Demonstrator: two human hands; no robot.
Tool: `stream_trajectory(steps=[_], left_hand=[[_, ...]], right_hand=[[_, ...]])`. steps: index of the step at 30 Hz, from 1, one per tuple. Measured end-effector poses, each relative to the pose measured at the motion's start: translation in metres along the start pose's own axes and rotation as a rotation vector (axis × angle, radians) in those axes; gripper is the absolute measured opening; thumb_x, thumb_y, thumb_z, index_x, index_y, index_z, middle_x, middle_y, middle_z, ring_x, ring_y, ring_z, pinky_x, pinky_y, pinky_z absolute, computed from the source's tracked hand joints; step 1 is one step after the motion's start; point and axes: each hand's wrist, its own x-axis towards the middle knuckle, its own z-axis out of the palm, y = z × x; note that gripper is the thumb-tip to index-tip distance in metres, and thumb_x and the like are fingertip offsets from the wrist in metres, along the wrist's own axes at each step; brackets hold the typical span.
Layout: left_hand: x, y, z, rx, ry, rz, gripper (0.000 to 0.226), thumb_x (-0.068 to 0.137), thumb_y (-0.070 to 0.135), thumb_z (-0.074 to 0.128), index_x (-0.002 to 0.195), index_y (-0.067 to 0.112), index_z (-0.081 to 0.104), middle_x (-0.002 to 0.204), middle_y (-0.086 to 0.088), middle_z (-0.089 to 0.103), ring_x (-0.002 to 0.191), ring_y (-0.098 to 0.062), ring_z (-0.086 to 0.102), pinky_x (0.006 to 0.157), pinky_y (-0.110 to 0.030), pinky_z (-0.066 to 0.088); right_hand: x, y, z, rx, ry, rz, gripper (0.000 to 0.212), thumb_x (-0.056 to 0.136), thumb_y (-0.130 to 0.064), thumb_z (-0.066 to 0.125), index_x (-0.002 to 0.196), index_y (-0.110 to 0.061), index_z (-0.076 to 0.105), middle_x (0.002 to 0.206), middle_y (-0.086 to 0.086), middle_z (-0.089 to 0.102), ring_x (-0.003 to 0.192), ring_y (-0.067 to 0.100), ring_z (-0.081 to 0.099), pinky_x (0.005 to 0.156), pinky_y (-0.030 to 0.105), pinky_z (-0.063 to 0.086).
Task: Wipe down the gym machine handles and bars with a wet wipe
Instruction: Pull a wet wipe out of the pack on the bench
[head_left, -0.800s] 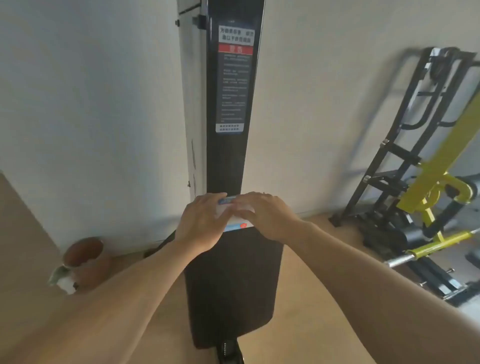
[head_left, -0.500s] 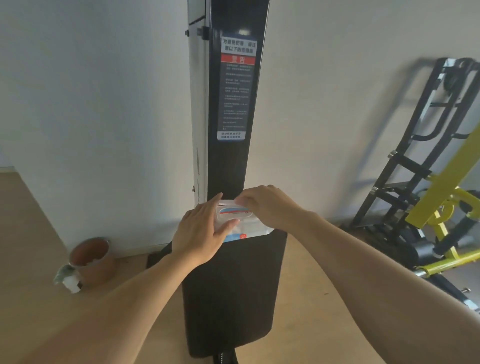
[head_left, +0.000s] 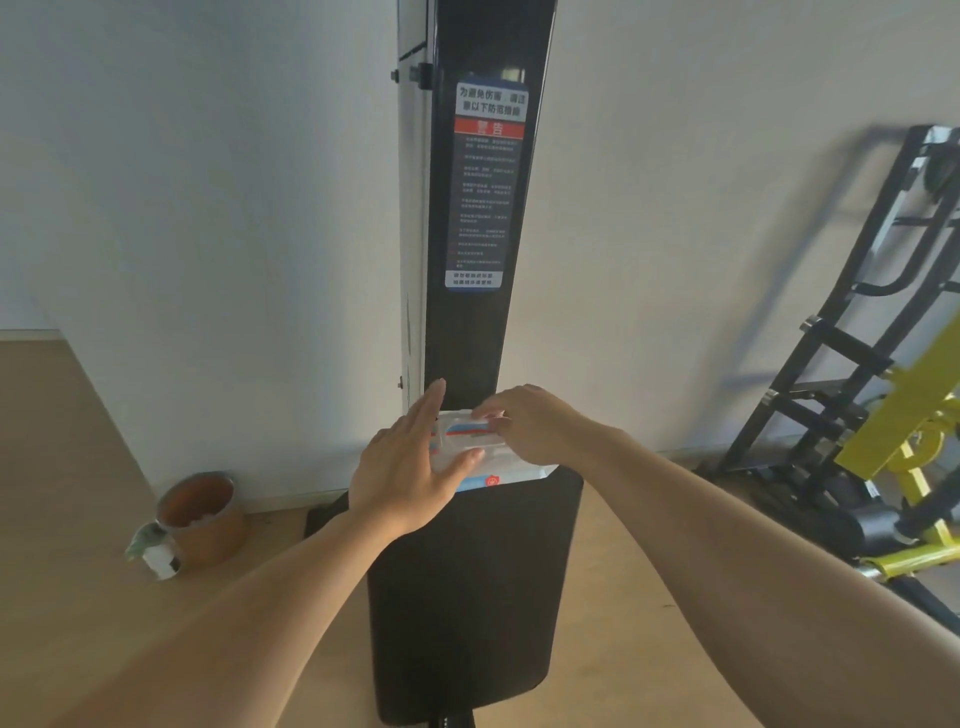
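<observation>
Fingers (head_left: 493, 415) of the right hand (head_left: 535, 426) are pinched together at the flap on top of the wipe pack (head_left: 488, 457), while the left hand (head_left: 402, 473) lies flat and spread against the pack's near side, thumb over its front edge, steadying rather than gripping. The pack rests on the upper end of the black pad (head_left: 467, 597), at the foot of the tall post (head_left: 483, 208) with its warning label (head_left: 485, 182). No wipe is out yet, so this looks like the opening step: getting one free. Next comes a peel or a pull (I cannot tell whether the flap is already lifted), with the left hand pressing down so the pack stays put. Off to the right stands the yellow machine (head_left: 914, 441), its bars untouched.
</observation>
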Motion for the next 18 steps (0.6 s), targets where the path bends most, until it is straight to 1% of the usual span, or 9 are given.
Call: stream_trajectory(steps=[2,4,6,8,10,12,14,16,18], left_hand=[[0.000,0.000,0.000,0.014,0.002,0.033,0.084,0.081,0.088,0.022,0.150,0.041,0.024,0.154,0.012,0.043,0.128,-0.017,0.057,0.101,-0.046,0.048],[0.000,-0.001,0.001,0.033,0.015,0.078,0.072,0.086,0.083,0.026,0.144,0.042,0.037,0.149,0.014,0.048,0.126,-0.014,0.058,0.101,-0.044,0.049],[0.000,-0.002,0.001,0.029,0.044,0.100,0.065,0.087,0.080,0.030,0.137,0.040,0.045,0.138,0.015,0.058,0.120,-0.011,0.060,0.098,-0.040,0.051],[-0.001,-0.002,0.002,0.027,0.084,0.116,0.058,0.087,0.077,0.036,0.131,0.040,0.048,0.130,0.015,0.063,0.115,-0.010,0.062,0.095,-0.037,0.052],[-0.002,-0.002,0.004,0.033,0.116,0.136,0.054,0.087,0.075,0.042,0.128,0.041,0.049,0.127,0.016,0.064,0.112,-0.010,0.063,0.095,-0.035,0.051],[-0.002,-0.002,0.004,0.031,0.137,0.145,0.053,0.086,0.075,0.043,0.126,0.040,0.050,0.126,0.015,0.065,0.110,-0.010,0.064,0.096,-0.033,0.049],[-0.003,-0.003,0.005,0.029,0.139,0.144,0.054,0.086,0.076,0.042,0.125,0.040,0.052,0.126,0.015,0.065,0.110,-0.010,0.064,0.097,-0.030,0.046],[-0.003,-0.003,0.005,0.031,0.144,0.141,0.056,0.086,0.076,0.042,0.124,0.038,0.054,0.126,0.014,0.066,0.110,-0.010,0.064,0.097,-0.029,0.044],[-0.004,-0.002,0.004,0.030,0.154,0.140,0.057,0.085,0.076,0.041,0.123,0.036,0.056,0.125,0.013,0.067,0.110,-0.011,0.064,0.097,-0.029,0.043]], right_hand=[[-0.001,0.001,-0.008,0.054,0.060,0.001,0.029,0.102,-0.017,0.055,0.125,-0.029,0.069,0.129,-0.004,0.064,0.110,0.019,0.058,0.077,0.017,0.037],[-0.002,0.005,-0.019,0.090,0.121,0.009,0.023,0.098,-0.019,0.060,0.111,-0.030,0.076,0.120,-0.006,0.067,0.103,0.017,0.059,0.077,0.018,0.039],[-0.005,0.007,-0.029,0.041,0.050,0.001,0.016,0.095,-0.027,0.065,0.102,-0.033,0.079,0.110,-0.009,0.068,0.097,0.016,0.061,0.074,0.021,0.044],[-0.010,0.004,-0.033,-0.021,-0.038,0.006,0.015,0.093,-0.031,0.068,0.103,-0.033,0.079,0.108,-0.009,0.067,0.096,0.017,0.062,0.075,0.022,0.048],[-0.013,-0.001,-0.034,-0.117,-0.046,0.024,0.018,0.092,-0.029,0.070,0.109,-0.031,0.077,0.108,-0.006,0.068,0.091,0.017,0.062,0.074,0.023,0.051],[-0.013,-0.009,-0.036,-0.191,-0.039,0.069,0.023,0.090,-0.028,0.073,0.113,-0.026,0.076,0.101,-0.004,0.069,0.075,0.014,0.061,0.059,0.019,0.046],[-0.012,-0.015,-0.037,-0.199,-0.057,0.122,0.025,0.089,-0.028,0.075,0.112,-0.020,0.074,0.087,-0.002,0.065,0.060,0.011,0.053,0.050,0.019,0.037],[-0.009,-0.021,-0.037,-0.197,-0.073,0.166,0.022,0.087,-0.027,0.077,0.106,-0.017,0.071,0.073,-0.002,0.056,0.056,0.010,0.047,0.047,0.020,0.032],[-0.005,-0.026,-0.039,-0.207,-0.090,0.218,0.022,0.085,-0.028,0.079,0.095,-0.019,0.062,0.070,-0.003,0.050,0.057,0.011,0.046,0.046,0.021,0.031]])
